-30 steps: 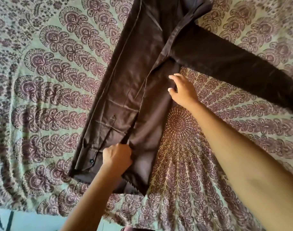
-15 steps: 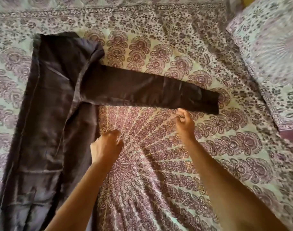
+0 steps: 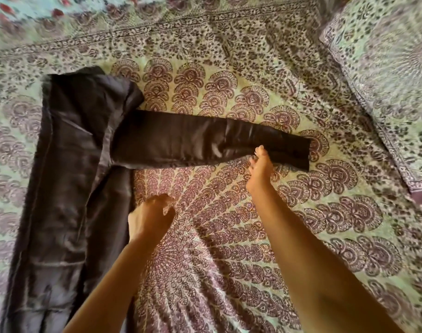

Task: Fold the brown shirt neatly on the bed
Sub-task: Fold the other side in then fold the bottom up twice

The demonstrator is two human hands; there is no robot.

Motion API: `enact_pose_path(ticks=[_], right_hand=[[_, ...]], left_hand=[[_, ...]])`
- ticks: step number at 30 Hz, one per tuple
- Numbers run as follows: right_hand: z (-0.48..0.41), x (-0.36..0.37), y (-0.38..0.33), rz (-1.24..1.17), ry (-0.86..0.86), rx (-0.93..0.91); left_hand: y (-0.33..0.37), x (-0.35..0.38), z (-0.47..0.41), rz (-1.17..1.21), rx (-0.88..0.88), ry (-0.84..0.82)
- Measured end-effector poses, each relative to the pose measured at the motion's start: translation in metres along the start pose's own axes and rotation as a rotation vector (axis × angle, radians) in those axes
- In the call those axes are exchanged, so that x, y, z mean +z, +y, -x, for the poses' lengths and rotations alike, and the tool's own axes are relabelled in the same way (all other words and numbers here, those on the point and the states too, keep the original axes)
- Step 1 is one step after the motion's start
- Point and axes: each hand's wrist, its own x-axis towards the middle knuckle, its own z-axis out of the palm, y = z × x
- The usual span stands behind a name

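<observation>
Brown shirt (image 3: 68, 188) along the bed's (image 3: 229, 56) left side, sleeve (image 3: 205, 140) stretched toward the right edge; right hand (image 3: 260, 171) nearer, fingertips at its cuff end, grip unclear; left hand (image 3: 149, 217) loosely curled, empty

A patterned green-and-maroon bedspread (image 3: 229, 236) covers the bed, with a matching pillow (image 3: 385, 80) at upper right.

Brown shirt (image 3: 68, 193) flat on bed (image 3: 229, 236), body narrow-folded, sleeve (image 3: 205, 140) out sideways.
</observation>
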Motion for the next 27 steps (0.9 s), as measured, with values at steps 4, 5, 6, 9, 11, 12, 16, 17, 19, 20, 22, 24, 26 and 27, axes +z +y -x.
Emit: enact_pose_path(ticks=[4, 5, 6, 9, 11, 12, 16, 17, 19, 20, 22, 24, 26, 27], right_hand=[[0.033, 0.037, -0.010, 0.488, -0.229, -0.577], [0.046, 0.052, -0.010, 0.616, -0.327, -0.698], [0.060, 0.067, -0.008, 0.707, -0.425, -0.790], [0.099, 0.113, 0.012, 0.982, -0.742, -1.110], [0.126, 0.146, 0.039, 1.220, -0.869, -1.370], [0.142, 0.161, 0.052, 1.304, -0.901, -1.463], [0.192, 0.204, 0.103, 1.445, -0.986, -1.680], [0.202, 0.212, 0.114, 1.446, -1.012, -1.726], [0.217, 0.223, 0.132, 1.408, -1.073, -1.737], [0.223, 0.228, 0.141, 1.363, -1.076, -1.721], [0.228, 0.235, 0.157, 1.240, -0.976, -1.643], [0.220, 0.239, 0.170, 1.230, -0.769, -1.541], [0.207, 0.247, 0.182, 1.364, -0.550, -1.408], [0.201, 0.252, 0.188, 1.442, -0.488, -1.316]], left_hand=[[-0.012, -0.029, -0.012, 0.226, -0.126, 0.050], [-0.016, -0.040, -0.020, 0.315, -0.176, 0.108], [-0.019, -0.051, -0.028, 0.405, -0.224, 0.175], [-0.037, -0.087, -0.053, 0.875, -0.270, 0.276], [-0.056, -0.115, -0.060, 1.226, -0.219, 0.198], [-0.069, -0.128, -0.063, 1.307, -0.199, 0.163], [-0.137, -0.152, -0.072, 1.395, -0.397, 0.207], [-0.157, -0.154, -0.072, 1.410, -0.430, 0.229], [-0.196, -0.159, -0.074, 1.430, -0.504, 0.279], [-0.217, -0.167, -0.075, 1.456, -0.534, 0.315], [-0.261, -0.188, -0.081, 1.485, -0.539, 0.430], [-0.305, -0.210, -0.091, 1.382, -0.516, 0.639], [-0.347, -0.233, -0.100, 1.227, -0.528, 0.885], [-0.366, -0.243, -0.104, 1.149, -0.533, 0.975]])
